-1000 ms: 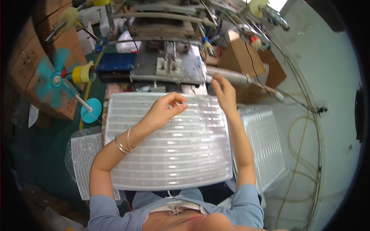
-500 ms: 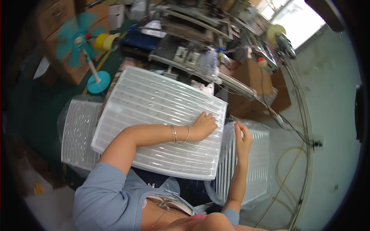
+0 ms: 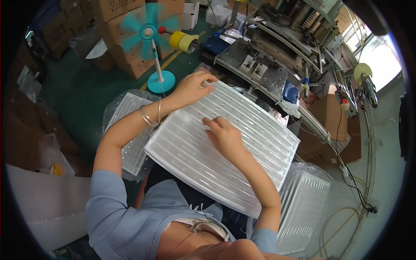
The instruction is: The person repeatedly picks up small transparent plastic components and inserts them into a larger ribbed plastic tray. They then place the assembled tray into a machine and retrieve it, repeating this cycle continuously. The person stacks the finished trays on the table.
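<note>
A wide, ribbed tray (image 3: 190, 149) of whitish translucent plastic lies tilted in front of me, with small pieces dotting its grooves. My left hand (image 3: 194, 89), bracelets on its wrist, is at the tray's far left corner; its fingers are bent and its thumb stands apart from them. Over the left middle of the tray is my right hand (image 3: 226, 138), fingers bent downward, thumb and forefinger a little apart. I make out nothing held in either hand, though the fingers partly hide what lies under them.
Plastic-wrapped ribbed trays stand low on the left (image 3: 130, 149) and on the right (image 3: 305, 208). Beyond are a turquoise fan (image 3: 161, 81) and a metal machine bench (image 3: 229, 56). Cartons (image 3: 125, 37) stack behind the fan. A cable (image 3: 353, 184) and hose hang along the right wall.
The view has swung left. My left hand has gone from the tray's right part to its far left corner. My right hand has come from beyond the right edge onto the tray.
</note>
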`<state>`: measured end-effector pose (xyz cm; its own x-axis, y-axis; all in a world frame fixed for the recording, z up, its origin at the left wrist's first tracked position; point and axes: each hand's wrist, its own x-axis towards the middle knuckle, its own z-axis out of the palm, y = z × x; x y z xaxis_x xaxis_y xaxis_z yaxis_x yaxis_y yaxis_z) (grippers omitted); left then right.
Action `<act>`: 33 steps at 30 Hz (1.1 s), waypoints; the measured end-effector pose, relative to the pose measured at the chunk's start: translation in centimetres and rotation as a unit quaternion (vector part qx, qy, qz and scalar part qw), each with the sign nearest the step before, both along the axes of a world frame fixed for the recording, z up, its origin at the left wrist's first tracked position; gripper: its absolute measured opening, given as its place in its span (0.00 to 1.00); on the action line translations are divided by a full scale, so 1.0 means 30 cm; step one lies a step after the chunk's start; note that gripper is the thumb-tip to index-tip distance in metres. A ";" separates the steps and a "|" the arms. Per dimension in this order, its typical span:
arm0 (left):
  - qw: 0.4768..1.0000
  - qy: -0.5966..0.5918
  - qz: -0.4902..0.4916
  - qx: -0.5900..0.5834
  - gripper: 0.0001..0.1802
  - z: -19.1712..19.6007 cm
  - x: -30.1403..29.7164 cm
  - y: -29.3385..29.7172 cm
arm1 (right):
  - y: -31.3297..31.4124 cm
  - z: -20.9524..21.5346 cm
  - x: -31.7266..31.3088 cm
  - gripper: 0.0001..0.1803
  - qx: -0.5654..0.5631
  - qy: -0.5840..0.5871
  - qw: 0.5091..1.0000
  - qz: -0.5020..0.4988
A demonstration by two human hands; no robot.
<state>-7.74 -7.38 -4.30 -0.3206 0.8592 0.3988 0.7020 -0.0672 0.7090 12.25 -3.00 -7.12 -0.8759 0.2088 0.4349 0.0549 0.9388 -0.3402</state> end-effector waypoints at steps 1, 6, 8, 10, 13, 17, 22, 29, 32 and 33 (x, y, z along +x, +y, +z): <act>1.000 -0.005 0.011 0.003 0.13 -0.010 -0.029 -0.026 | -0.021 -0.010 -0.058 0.20 0.008 -0.012 1.000 0.009; 0.999 -0.022 0.032 0.026 0.13 -0.066 -0.114 -0.066 | -0.094 -0.142 -0.307 0.17 0.107 -0.070 0.992 0.005; 0.998 -0.014 0.029 0.053 0.13 -0.058 -0.117 -0.062 | -0.113 -0.188 -0.353 0.20 0.161 -0.118 0.980 0.024; 0.997 -0.023 0.031 0.068 0.13 -0.040 -0.106 -0.048 | -0.124 -0.169 -0.360 0.19 0.170 -0.151 0.973 0.041; 0.995 -0.032 0.026 0.094 0.13 -0.029 -0.059 0.041 | -0.108 -0.153 -0.349 0.13 0.140 -0.158 0.977 0.041; 0.988 -0.042 -0.012 0.145 0.13 -0.008 -0.005 0.200 | -0.037 -0.047 -0.263 0.11 -0.113 0.063 0.986 0.104; 0.987 0.011 -0.020 0.159 0.14 0.040 0.073 0.359 | 0.246 0.054 0.040 0.15 -0.105 0.126 0.985 -0.058; 0.924 0.304 0.034 0.230 0.22 0.075 0.283 0.650 | 0.446 0.109 0.313 0.14 -0.314 0.179 0.888 -0.284; 0.924 0.359 0.027 0.129 0.18 0.093 0.276 0.704 | 0.499 0.141 0.297 0.09 -0.262 0.256 0.885 -0.288; 0.922 0.357 0.025 0.148 0.17 0.093 0.273 0.712 | 0.544 0.119 0.290 0.09 -0.218 0.280 0.894 -0.273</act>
